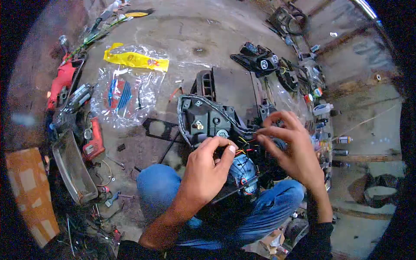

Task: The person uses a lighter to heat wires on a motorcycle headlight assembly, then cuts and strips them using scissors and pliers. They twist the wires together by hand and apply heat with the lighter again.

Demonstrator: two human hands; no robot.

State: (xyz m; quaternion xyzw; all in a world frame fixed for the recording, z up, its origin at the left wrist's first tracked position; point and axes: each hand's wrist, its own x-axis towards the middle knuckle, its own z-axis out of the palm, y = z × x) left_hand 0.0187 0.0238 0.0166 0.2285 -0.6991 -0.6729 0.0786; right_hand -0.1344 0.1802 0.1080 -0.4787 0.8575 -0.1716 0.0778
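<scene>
My left hand (209, 167) is closed in a pinch, thumb against forefinger, at the end of a thin wire beside a bundle of yellow, red and black wires (243, 151). Across from it, my right hand (289, 145) has thumb and forefinger brought together near a thin wire (252, 139); its other fingers are bent. Under the hands, between my knees, is a round blue lens unit (243, 169) with the wires around it. Just beyond lies a black headlight housing (207, 119) with dark sealant along its rim.
A dark flat box (236, 86) lies behind the housing. To the left are a clear plastic bag (123, 97), a yellow wrapper (136, 60), a red power tool (93, 138) and a metal tray (73, 167). Another headlight (258, 60) sits at the back right. Bottles (323, 109) line the right wall.
</scene>
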